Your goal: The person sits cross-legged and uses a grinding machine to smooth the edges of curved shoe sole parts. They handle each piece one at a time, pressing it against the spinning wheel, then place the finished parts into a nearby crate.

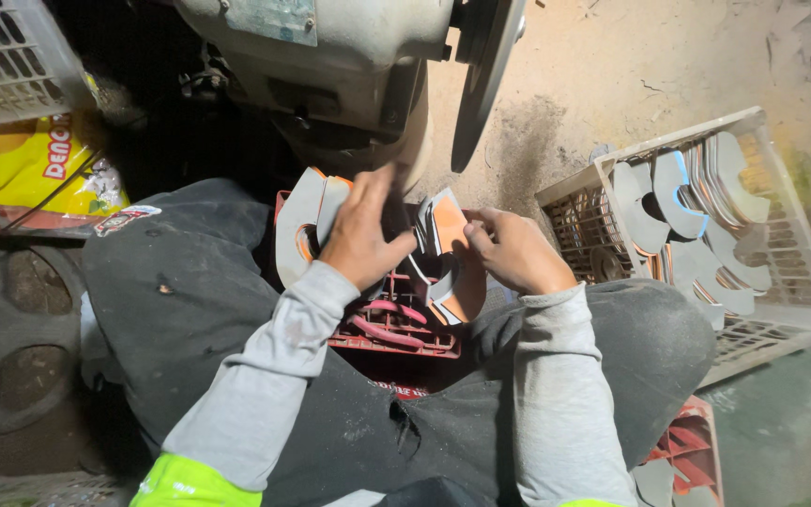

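Grey-sleeved L hand (360,237) reaches fwd, fingers spread over upright curved blanks (300,223) at red crate's (396,340) far-left side, while R hand (512,252) just beside it pinches an orange-faced curved piece (445,225), long axis upright, betw. both hands, nearer R.

A single head-worn camera looks steeply down from close above the person's lap. It faces forward over the grey-sleeved forearms toward a grey grinding machine (349,75) at the top edge, with a white plastic crate (781,235) on the sandy floor at the right.
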